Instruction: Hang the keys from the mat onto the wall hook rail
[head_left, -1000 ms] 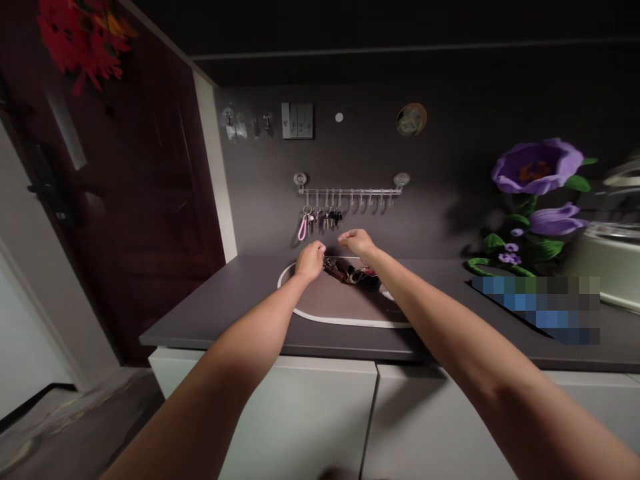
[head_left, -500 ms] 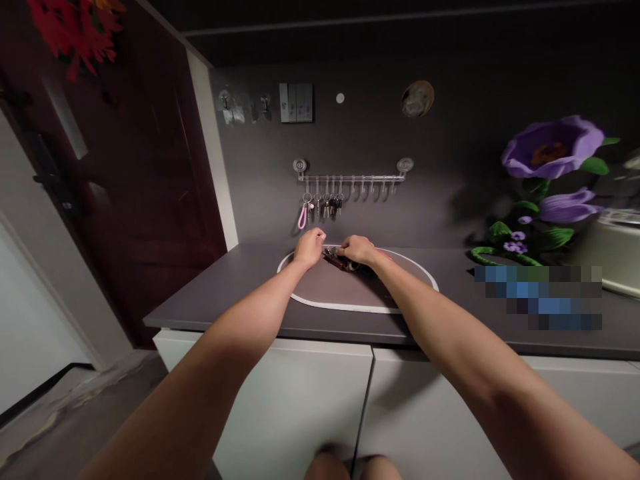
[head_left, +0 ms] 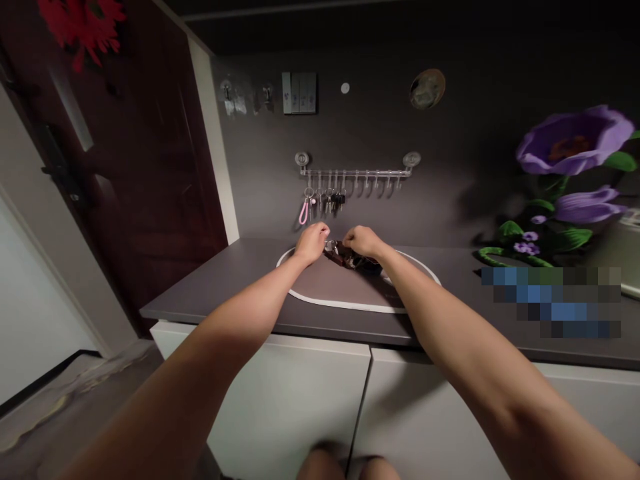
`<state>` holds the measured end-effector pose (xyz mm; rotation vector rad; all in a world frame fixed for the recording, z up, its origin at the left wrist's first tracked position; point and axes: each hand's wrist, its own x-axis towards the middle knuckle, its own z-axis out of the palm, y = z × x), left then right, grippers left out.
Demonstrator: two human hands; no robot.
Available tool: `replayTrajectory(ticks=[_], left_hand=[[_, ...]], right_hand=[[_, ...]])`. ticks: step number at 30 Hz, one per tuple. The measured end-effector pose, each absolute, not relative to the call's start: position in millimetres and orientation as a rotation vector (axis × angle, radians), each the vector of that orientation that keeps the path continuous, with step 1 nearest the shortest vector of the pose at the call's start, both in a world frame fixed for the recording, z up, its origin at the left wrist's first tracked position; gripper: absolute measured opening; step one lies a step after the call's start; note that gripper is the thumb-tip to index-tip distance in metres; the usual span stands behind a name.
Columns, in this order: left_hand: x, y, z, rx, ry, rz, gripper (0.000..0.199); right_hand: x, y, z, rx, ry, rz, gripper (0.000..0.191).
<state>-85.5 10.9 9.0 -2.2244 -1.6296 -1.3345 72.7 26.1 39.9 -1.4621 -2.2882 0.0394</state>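
A small pile of dark and brown items (head_left: 345, 259), with some metal bits among them, lies on a brown oval mat (head_left: 330, 287) with a white rim. My left hand (head_left: 313, 241) is at the pile's left side, its fingers curled closed; what they pinch is too small to make out. Over the pile is my right hand (head_left: 362, 240), fingers bent together on something dark that I cannot identify. Behind both hands, a clear hook rail (head_left: 357, 174) is fixed to the wall, and several keys (head_left: 331, 200) and a pink loop (head_left: 304, 211) hang from its left hooks.
Purple artificial flowers (head_left: 575, 143) stand at the right of the dark counter (head_left: 200, 280), near a pale container (head_left: 617, 247). A switch panel (head_left: 300, 93) and a round ornament (head_left: 428, 89) are on the wall. A dark red door (head_left: 150, 133) is at the left.
The view has shifted slightly. My right hand has lifted a little from the pile, and more of the dark items show beneath it. My left hand stays at the pile's left side.
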Motion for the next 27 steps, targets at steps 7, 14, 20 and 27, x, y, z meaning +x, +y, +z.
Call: replayTrajectory(ticks=[7, 14, 20, 27], left_hand=[[-85.0, 10.9, 10.0, -2.235, -1.556, -1.323, 0.021], [-82.9, 6.3, 12.2, -2.236, -1.562, -1.34, 0.021], [-80.7, 4.4, 13.8, -2.178, -1.593, -1.466, 0.022], [-78.8, -1.0, 16.0, -2.084, -1.554, -1.57, 0.025]], right_hand=[[77.8, 18.1, 51.7, -1.339, -2.251, -0.003, 0.018], [77.1, 15.2, 55.0, -1.24, -2.163, -0.035, 0.018], [74.9, 10.9, 57.1, -1.177, -2.11, -0.138, 0.021], [73.0, 6.8, 58.2, -1.109, -2.015, -0.191, 0.024]])
